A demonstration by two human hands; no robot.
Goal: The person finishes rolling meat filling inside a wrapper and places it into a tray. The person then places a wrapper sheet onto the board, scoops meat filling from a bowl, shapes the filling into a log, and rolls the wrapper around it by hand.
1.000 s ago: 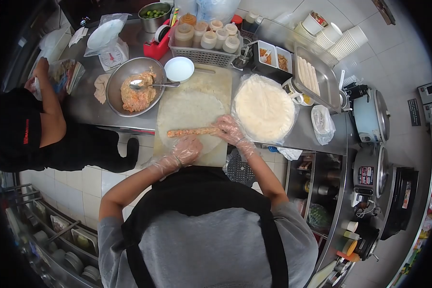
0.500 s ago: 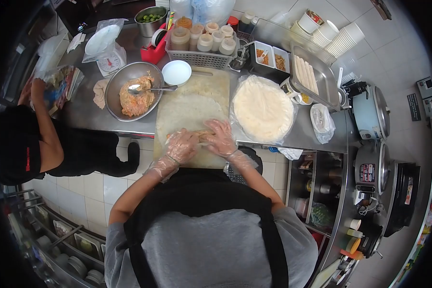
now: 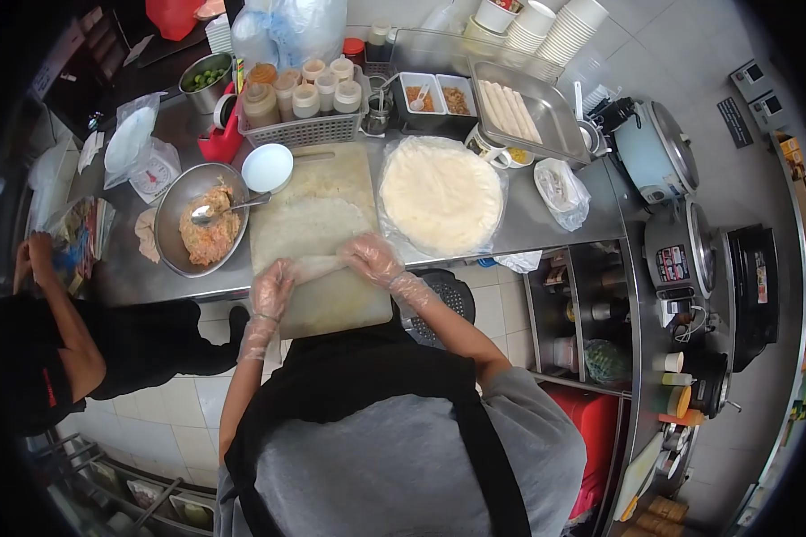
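Note:
A pale, thin uncooked spring roll (image 3: 317, 267) lies over the near part of the cutting board (image 3: 318, 304). My left hand (image 3: 273, 286), in a clear plastic glove, is closed on its left end. Gloved the same way, my right hand (image 3: 373, 259) has its fingers closed at the right end. The fingers partly hide both ends. Just to the right, a round stack of white wrappers (image 3: 441, 195) lies on plastic. On the left a steel bowl (image 3: 164, 234) contains pinkish minced filling (image 3: 210, 234) and a spoon (image 3: 206, 213).
Behind the board are a white bowl (image 3: 267, 168) and a grey basket (image 3: 300, 132) of bottles. Finished rolls (image 3: 508, 112) lie in a metal tray (image 3: 560, 125). A co-worker's arm (image 3: 67, 322) is at far left. Rice cookers (image 3: 651, 161) stand at right.
My hands have moved apart to the roll's two ends. Its brownish filling showed before; now a pale wrapper covers the visible length. The camera view has shifted.

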